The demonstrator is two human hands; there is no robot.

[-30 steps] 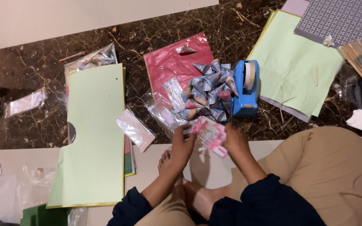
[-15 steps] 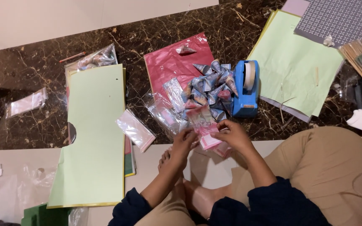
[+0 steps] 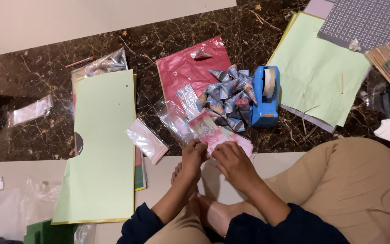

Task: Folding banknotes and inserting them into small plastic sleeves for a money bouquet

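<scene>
resting low on the pale floor strip just in front of the crossed legs, a small pink printed paper sheet (image 3: 220,138) is pinched along its near edge by both hands. the left hand (image 3: 194,156) is closed on the sheet's left corner with bent fingers, and the right hand (image 3: 233,162) is clamped over the right part, fingers curled down on it. just beyond the sheet, a heap of folded blue-grey paper cones (image 3: 229,92) is seen on a red plastic sheet (image 3: 181,70), touching a blue tape dispenser (image 3: 267,95). a long pale green card (image 3: 102,144) is laid to the left, with a small clear plastic bag (image 3: 146,140) beside it.
</scene>
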